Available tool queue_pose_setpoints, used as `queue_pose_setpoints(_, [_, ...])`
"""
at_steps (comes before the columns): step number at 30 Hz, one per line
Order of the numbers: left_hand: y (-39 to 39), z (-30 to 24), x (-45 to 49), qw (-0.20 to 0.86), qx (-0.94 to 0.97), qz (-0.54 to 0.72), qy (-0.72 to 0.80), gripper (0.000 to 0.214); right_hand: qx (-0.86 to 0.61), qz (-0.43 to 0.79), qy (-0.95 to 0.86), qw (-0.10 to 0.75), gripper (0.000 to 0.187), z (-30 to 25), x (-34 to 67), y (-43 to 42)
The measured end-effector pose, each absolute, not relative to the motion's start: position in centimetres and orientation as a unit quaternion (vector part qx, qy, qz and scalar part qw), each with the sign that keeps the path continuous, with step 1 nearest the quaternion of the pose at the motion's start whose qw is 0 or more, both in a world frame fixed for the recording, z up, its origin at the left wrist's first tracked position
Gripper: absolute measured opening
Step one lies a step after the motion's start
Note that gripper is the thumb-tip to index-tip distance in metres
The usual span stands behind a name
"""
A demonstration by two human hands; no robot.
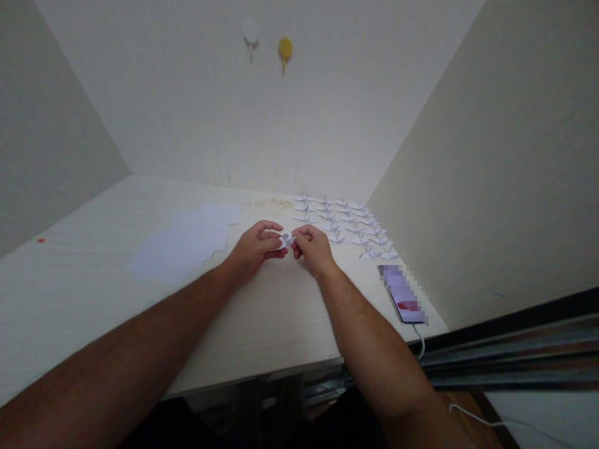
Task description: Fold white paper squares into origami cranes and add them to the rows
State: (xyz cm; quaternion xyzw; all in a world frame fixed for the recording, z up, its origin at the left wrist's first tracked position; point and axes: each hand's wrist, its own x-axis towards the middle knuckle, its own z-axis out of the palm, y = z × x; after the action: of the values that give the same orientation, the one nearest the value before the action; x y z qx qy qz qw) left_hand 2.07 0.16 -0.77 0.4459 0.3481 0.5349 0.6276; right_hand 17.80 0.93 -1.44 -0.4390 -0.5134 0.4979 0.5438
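Between my two hands, over the middle of the table (262,324), is a small folded white paper piece (286,239). My left hand (259,246) pinches its left side between thumb and fingers. On the other side, the thumb and fingertips of my right hand (311,246) grip its right end. The fingers hide part of the folds, so its exact shape cannot be made out. Just beyond my right hand, several white paper cranes (359,240) stand in rows near the back right corner.
White paper sheets (187,240) lie overlapping to the left. A phone (402,293) with a cable (421,343) rests at the right edge. A white hook (250,30) and a yellow hook (285,48) are on the back wall. Side walls enclose the table.
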Motion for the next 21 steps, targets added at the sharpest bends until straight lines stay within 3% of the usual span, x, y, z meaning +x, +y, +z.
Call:
queue_pose_setpoints(6, [0.04, -0.91, 2.44, 0.625, 0.457, 0.53, 0.345, 0.023, -0.463, 0.456, -0.544, 0.531, 0.018, -1.25, 17.82, 0.62])
queue_pose_setpoints(10, [0.33, -1.16, 2.55, 0.614, 0.421, 0.562, 0.361, 0.027, -0.428, 0.451, -0.549, 0.558, 0.031, -1.26, 17.71, 0.33])
queue_pose_setpoints(12, [0.37, -1.13, 2.53, 0.599, 0.415, 0.575, 0.372, 0.028, -0.427, 0.427, -0.566, 0.561, 0.027, -1.38, 17.59, 0.23])
queue_pose_setpoints(21, [0.08, -0.74, 2.36, 0.404, 0.575, 0.562, 0.436, 0.017, -0.476, 0.334, -0.624, 0.522, 0.015, -1.91, 17.66, 0.27])
